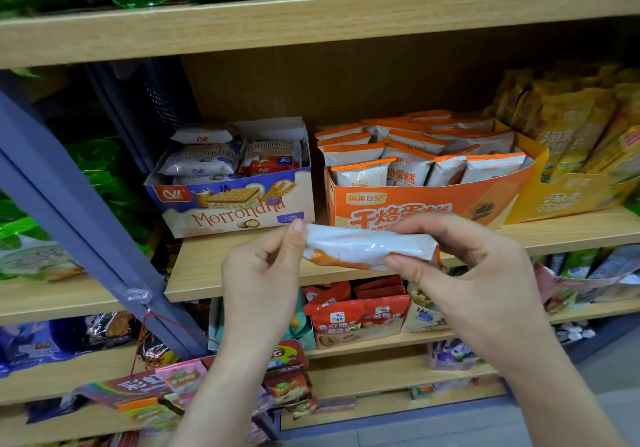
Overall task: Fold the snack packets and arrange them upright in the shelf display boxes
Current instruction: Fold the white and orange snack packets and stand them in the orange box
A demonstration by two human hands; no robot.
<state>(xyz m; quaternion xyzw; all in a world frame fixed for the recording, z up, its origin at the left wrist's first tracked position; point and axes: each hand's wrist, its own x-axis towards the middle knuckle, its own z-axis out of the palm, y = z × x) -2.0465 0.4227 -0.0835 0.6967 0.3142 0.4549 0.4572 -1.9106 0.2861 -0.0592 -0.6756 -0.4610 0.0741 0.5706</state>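
Head view: the wafer box [239, 204] sits at left on the shelf [197, 266]; just below it my left hand [266, 273] pinches one end of the packet [370, 247] between thumb and fingers; the packet lies crosswise before the shelf edge, white side up, perhaps folded lengthwise, though blur hides any crease; my right hand [464, 263] pinches its other end; behind stands the orange box [415, 204], its packets [408, 166] upright; the yellow box [571, 199] stands just beside it at right.

The packet [370, 247] in my hands is glossy, crinkled plastic film; the orange display box [415, 204] looks like smooth printed card; the shelf [242, 263] shows matt wood grain.
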